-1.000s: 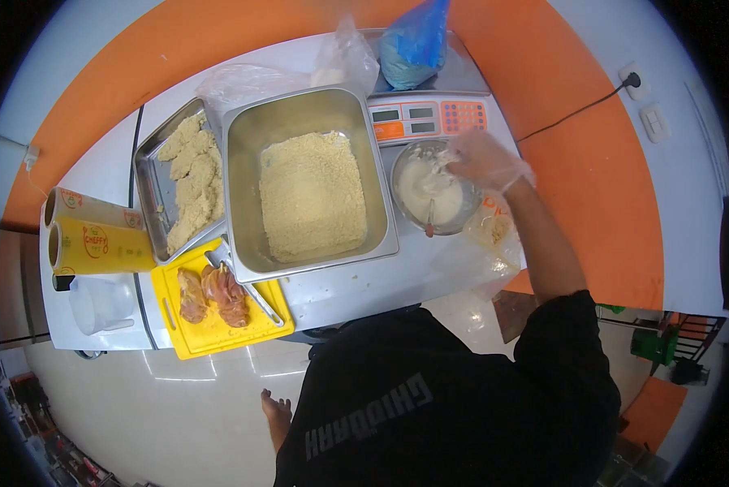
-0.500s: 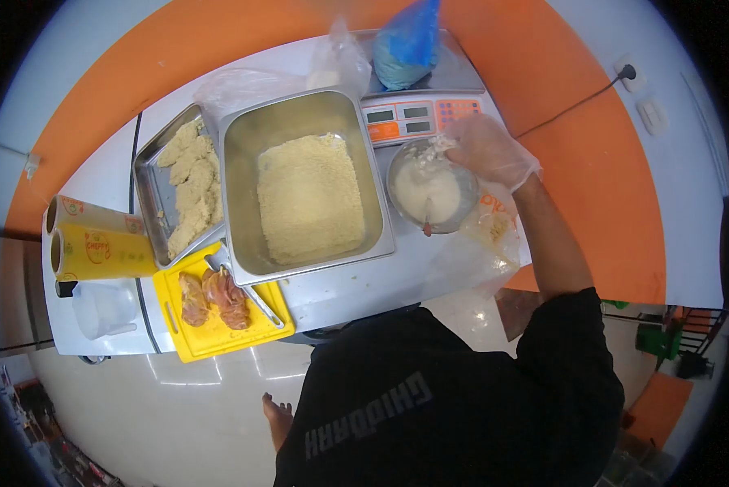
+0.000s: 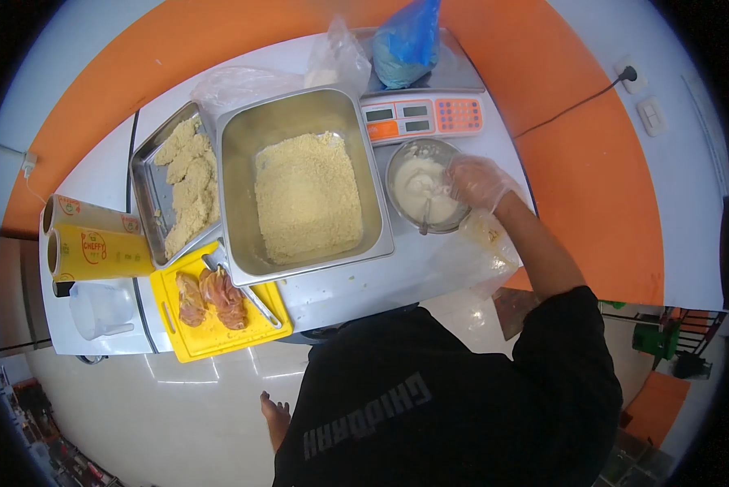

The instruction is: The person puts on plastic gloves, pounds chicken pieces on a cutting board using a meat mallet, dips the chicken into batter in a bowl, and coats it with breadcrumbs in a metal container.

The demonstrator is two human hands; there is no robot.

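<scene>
My right hand [image 3: 480, 183], in a clear plastic glove, reaches into the right side of a round metal bowl [image 3: 399, 150]. White batter [image 3: 421, 185] fills the bowl, and its fingers curl together at the surface; whatever they hold is hidden. A utensil handle [image 3: 425, 217] leans at the bowl's near rim. Bare and hanging low beside the table, my left hand [image 3: 276, 411] has its fingers apart and holds nothing. Left of the bowl stands a deep steel pan [image 3: 239, 134] with pale flour-like coating [image 3: 309, 195] inside.
Coated pieces [image 3: 190, 187] lie in a metal tray [image 3: 149, 174]. Raw meat [image 3: 221, 299] and tongs [image 3: 259, 307] rest on a yellow cutting board [image 3: 190, 347]. Wrap rolls [image 3: 101, 252] and a clear jug [image 3: 101, 308] stand left. A scale [image 3: 458, 116] bears a blue bag [image 3: 405, 49].
My right hand has moved down and slightly left, from the bowl's upper right rim into its right side. The white batter's surface looks more swirled. My left hand stays nearly in place.
</scene>
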